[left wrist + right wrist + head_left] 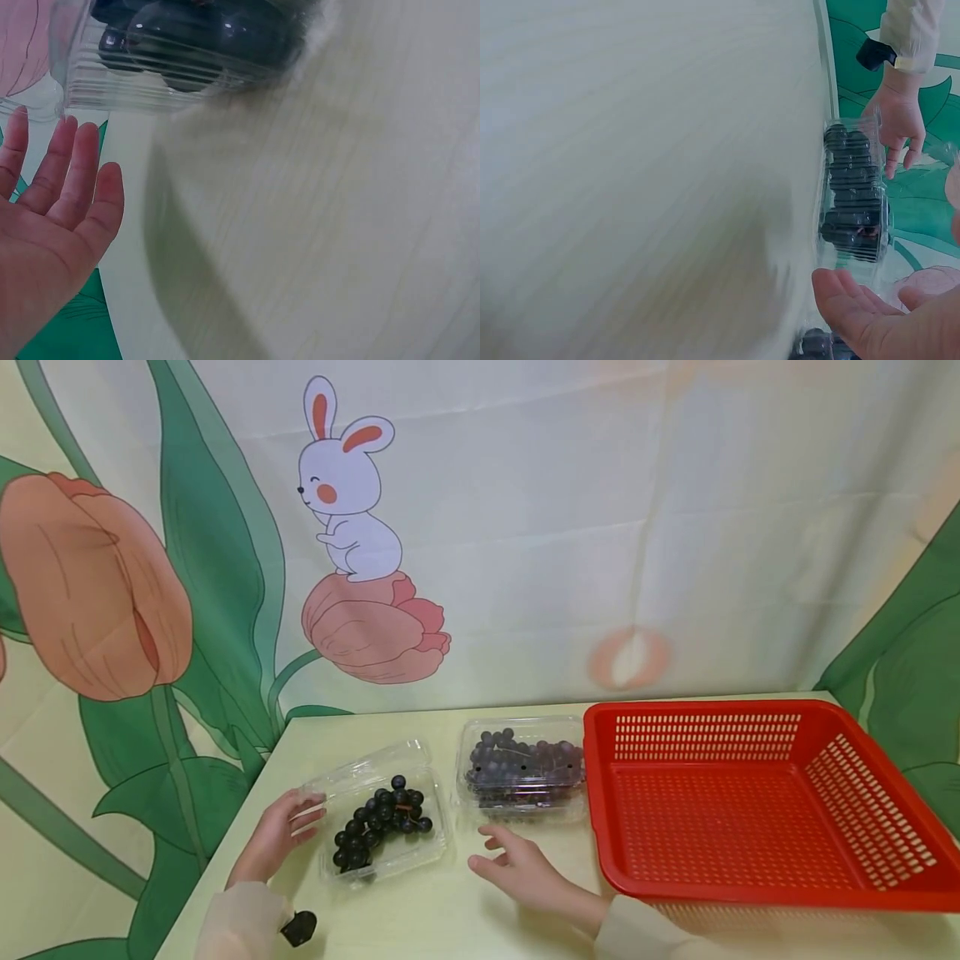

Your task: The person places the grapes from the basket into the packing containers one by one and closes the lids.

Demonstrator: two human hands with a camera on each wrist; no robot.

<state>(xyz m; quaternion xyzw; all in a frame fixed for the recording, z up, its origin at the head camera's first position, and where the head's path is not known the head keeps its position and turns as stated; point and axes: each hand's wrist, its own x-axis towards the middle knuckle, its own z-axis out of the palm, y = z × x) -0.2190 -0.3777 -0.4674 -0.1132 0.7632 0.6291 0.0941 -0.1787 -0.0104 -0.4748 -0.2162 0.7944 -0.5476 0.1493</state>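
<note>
On the table lies an open clear plastic clamshell box [442,843] with a bunch of dark grapes [382,810] inside; its lid [375,764] is tilted back. My left hand [281,827] is at the box's left side, fingers loosely extended near the lid; whether they touch it I cannot tell. In the left wrist view the fingers of the left hand [60,195] are spread beside the box wall. My right hand [517,868] hovers right of the box, thumb and fingers apart, holding nothing. The right wrist view shows the right hand [877,315] with slightly bent fingers.
A second clear box [521,768], closed and full of dark grapes, stands behind and to the right. Beside it is a large red plastic basket [607,860] with perforated walls. A printed cloth [525,527] hangs behind the table [420,918].
</note>
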